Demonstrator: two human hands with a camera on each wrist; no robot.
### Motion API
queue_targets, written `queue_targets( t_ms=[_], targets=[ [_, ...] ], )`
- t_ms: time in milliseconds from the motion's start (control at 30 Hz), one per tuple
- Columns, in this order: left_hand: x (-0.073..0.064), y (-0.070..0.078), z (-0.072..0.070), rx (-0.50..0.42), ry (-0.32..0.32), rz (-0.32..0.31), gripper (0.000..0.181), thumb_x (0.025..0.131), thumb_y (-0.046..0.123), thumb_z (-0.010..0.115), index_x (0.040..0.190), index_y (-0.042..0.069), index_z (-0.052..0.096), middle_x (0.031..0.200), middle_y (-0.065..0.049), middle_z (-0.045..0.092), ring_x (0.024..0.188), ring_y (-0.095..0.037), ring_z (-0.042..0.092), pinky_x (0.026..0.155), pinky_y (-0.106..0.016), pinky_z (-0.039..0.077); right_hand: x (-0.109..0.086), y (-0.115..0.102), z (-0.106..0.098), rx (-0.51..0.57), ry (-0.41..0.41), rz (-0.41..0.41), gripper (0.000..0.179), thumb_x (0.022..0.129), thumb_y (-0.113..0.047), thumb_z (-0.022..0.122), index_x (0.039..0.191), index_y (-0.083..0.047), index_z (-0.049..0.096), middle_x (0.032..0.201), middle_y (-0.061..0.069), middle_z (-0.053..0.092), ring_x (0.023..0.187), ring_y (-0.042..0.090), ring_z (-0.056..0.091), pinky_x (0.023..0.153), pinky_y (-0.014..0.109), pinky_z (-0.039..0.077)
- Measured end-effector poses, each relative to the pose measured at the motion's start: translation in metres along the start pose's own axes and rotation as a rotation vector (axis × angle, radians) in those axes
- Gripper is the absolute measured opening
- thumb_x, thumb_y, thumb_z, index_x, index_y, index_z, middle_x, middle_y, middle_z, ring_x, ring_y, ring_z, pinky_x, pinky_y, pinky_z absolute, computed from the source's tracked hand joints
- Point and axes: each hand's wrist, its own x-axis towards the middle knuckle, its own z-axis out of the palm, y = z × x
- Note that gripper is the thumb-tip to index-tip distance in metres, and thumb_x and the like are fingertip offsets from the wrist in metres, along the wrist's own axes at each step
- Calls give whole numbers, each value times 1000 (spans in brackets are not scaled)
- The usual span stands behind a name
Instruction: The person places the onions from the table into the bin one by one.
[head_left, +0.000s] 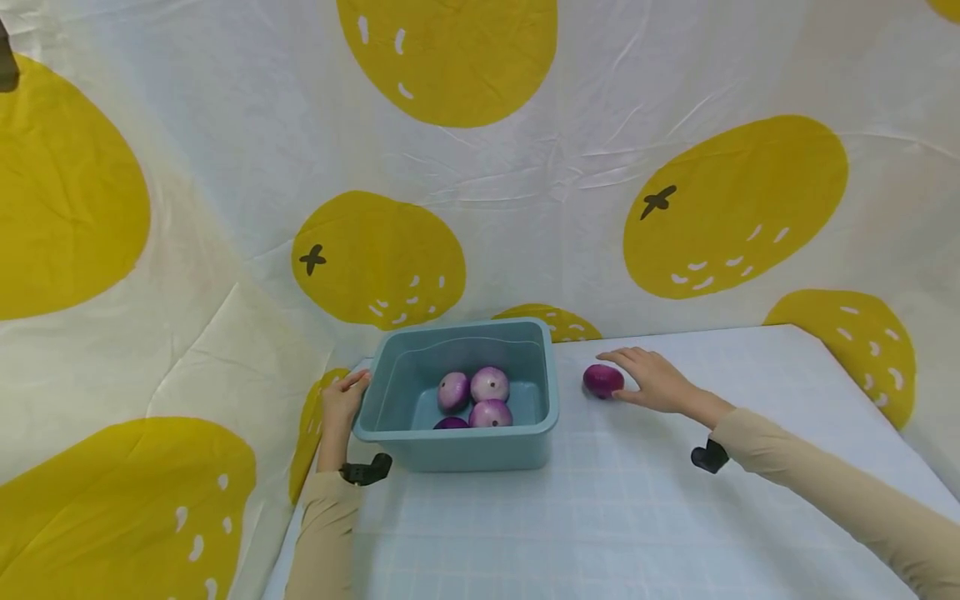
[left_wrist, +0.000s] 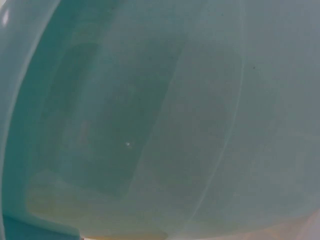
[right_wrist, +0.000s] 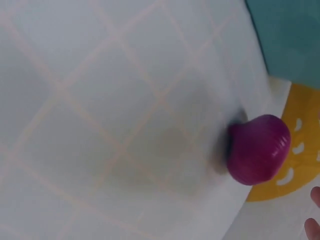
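A blue-green plastic bin (head_left: 472,454) stands on the table with several red onions (head_left: 489,413) inside, one mostly hidden by the near wall. My left hand (head_left: 343,398) grips the bin's left rim, fingers at the edge. Its smooth wall (left_wrist: 150,110) fills the left wrist view. To the right of the bin lies a single dark purple-red onion (head_left: 603,381). Around this onion my right hand (head_left: 651,379) is spread, thumb on the near side and fingers beyond it. In the right wrist view the same onion (right_wrist: 259,150) shows its pointed end, with fingertips (right_wrist: 314,229) at the right edge.
A pale checked cloth (head_left: 600,517) covers the table. Behind and to the left hangs a white sheet (head_left: 525,208) printed with large yellow fruit. Dark camera mounts (head_left: 367,470) are strapped on both wrists.
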Motion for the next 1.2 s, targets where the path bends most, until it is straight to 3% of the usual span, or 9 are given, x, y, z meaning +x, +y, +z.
queue_targets(
  t_ms=[600,933,1200],
  targets=[
    [1,-3,1,-8,9,-10,42,94,28,62,125,0,62,135,-24,54,121,-39,50,105,-51,39,-6,26,25,56,30,118,79,75,-33,81,140,-7,44,138,21,51,124,42,46,100,66,36],
    [-1,-3,-2,-13,-37,-13,45,95,30,58,129,1,59,139,-24,50,123,-40,49,105,-51,40,4,32,44,173,-13,206,87,74,-36,81,143,-3,40,143,23,46,130,43,42,103,65,34],
    [-1,-2,-2,-14,-32,-23,44,95,29,59,129,1,60,140,-23,49,123,-40,49,105,-51,40,13,30,57,213,-24,213,90,73,-37,81,143,-1,38,140,26,46,125,45,45,98,64,40]
  ],
)
